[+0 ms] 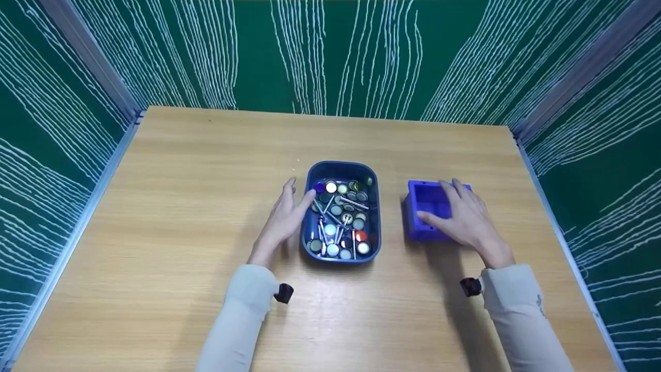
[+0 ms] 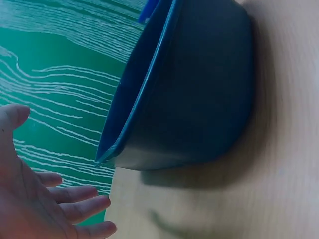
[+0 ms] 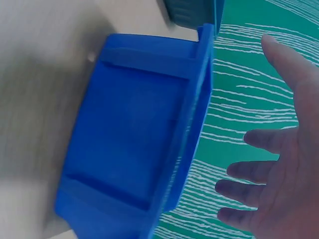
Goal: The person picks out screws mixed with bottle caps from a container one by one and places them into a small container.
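A dark blue tub (image 1: 341, 171) stands mid-table, holding several bottle caps (image 1: 361, 236) and silver screws or nails (image 1: 354, 244). My left hand (image 1: 283, 219) hovers at the tub's left side, fingers spread and thumb by the rim. In the left wrist view a gap separates the fingers (image 2: 82, 209) from the tub (image 2: 199, 89). To the right stands a blue-violet plastic bin (image 1: 426, 233), with no contents visible. My right hand (image 1: 467, 219) is over its right side, fingers extended. The right wrist view shows the palm (image 3: 294, 199) apart from the bin (image 3: 134, 129).
The wooden table (image 1: 196, 206) reaches back to green walls (image 1: 253, 57) with white wavy lines. Metal posts (image 1: 90, 51) stand at the back corners. Tiny white specks lie beyond the left hand. A dark device (image 1: 283, 293) sits at each wrist.
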Available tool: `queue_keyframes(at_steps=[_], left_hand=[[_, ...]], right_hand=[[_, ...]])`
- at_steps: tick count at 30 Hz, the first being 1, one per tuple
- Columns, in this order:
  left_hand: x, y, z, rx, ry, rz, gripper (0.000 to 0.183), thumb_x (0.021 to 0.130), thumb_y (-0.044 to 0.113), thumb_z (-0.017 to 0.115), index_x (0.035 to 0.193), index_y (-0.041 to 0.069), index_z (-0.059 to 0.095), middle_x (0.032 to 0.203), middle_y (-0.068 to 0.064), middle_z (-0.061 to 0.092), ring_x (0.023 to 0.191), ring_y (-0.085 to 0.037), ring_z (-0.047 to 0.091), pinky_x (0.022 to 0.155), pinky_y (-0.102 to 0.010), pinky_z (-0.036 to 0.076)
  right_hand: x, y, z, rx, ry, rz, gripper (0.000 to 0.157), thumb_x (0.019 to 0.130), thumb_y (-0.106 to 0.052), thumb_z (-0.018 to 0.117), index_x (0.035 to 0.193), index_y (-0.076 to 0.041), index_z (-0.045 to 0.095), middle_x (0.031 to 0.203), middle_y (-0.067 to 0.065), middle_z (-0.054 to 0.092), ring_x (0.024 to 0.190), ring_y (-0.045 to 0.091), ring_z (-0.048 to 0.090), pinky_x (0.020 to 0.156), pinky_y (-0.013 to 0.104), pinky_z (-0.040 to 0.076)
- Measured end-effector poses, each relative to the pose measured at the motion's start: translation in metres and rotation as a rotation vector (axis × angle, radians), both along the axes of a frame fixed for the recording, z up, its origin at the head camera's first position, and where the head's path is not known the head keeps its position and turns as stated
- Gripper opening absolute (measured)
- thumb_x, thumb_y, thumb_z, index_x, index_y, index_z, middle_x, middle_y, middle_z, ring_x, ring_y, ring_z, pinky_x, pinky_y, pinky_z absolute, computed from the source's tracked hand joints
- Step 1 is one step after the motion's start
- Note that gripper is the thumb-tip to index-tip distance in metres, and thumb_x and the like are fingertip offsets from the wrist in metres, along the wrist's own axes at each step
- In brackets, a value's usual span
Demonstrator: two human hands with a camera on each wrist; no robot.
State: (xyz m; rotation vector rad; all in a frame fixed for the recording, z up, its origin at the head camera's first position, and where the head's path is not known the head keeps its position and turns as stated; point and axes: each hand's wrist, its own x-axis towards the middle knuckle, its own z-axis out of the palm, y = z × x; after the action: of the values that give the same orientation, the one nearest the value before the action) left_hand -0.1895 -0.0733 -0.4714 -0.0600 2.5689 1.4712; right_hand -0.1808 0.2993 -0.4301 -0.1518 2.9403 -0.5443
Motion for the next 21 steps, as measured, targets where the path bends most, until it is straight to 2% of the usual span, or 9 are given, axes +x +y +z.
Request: queue_keyframes(at_steps=[6, 9, 14, 21], left_hand=[[-0.004, 0.006, 0.005, -0.348, 0.137, -0.088, 0.088, 0.095, 0.066, 0.039, 0.16, 0.016, 0.008, 0.165, -0.016, 0.015, 0.152, -0.036, 0.018, 0.121, -0.061, 0.01], [-0.006, 0.009, 0.007, -0.424, 0.155, -0.116, 0.088, 0.094, 0.066, 0.039, 0.16, 0.017, 0.008, 0.165, -0.018, 0.013, 0.153, -0.037, 0.015, 0.121, -0.062, 0.005], [-0.014, 0.015, 0.004, -0.419, 0.143, -0.114, 0.087, 0.094, 0.065, 0.041, 0.16, 0.014, 0.011, 0.164, -0.018, 0.02, 0.152, -0.036, 0.021, 0.121, -0.063, 0.009], [-0.024, 0.019, -0.012, -0.27, 0.045, -0.078, 0.086, 0.095, 0.06, 0.045, 0.159, 0.012, 0.013, 0.163, -0.015, 0.025, 0.149, -0.036, 0.027, 0.12, -0.059, 0.019]], right_hand=[[-0.011, -0.014, 0.007, 0.009, -0.006, 0.027, 0.108, 0.082, -0.077, 0.053, 0.16, -0.015, 0.01, 0.164, 0.026, 0.006, 0.147, 0.054, 0.011, 0.116, 0.071, 0.007], [-0.017, -0.025, 0.009, 0.018, 0.007, 0.045, 0.107, 0.082, -0.078, 0.052, 0.16, -0.018, 0.011, 0.165, 0.024, 0.006, 0.148, 0.051, 0.011, 0.117, 0.069, 0.009], [-0.026, -0.05, 0.005, 0.039, 0.02, 0.11, 0.106, 0.082, -0.076, 0.054, 0.159, -0.015, 0.015, 0.164, 0.025, 0.008, 0.149, 0.05, 0.012, 0.119, 0.065, 0.008], [-0.029, -0.09, -0.012, 0.092, 0.011, 0.243, 0.098, 0.085, -0.065, 0.061, 0.156, -0.009, 0.025, 0.163, 0.027, 0.014, 0.15, 0.046, 0.013, 0.122, 0.061, 0.006]])
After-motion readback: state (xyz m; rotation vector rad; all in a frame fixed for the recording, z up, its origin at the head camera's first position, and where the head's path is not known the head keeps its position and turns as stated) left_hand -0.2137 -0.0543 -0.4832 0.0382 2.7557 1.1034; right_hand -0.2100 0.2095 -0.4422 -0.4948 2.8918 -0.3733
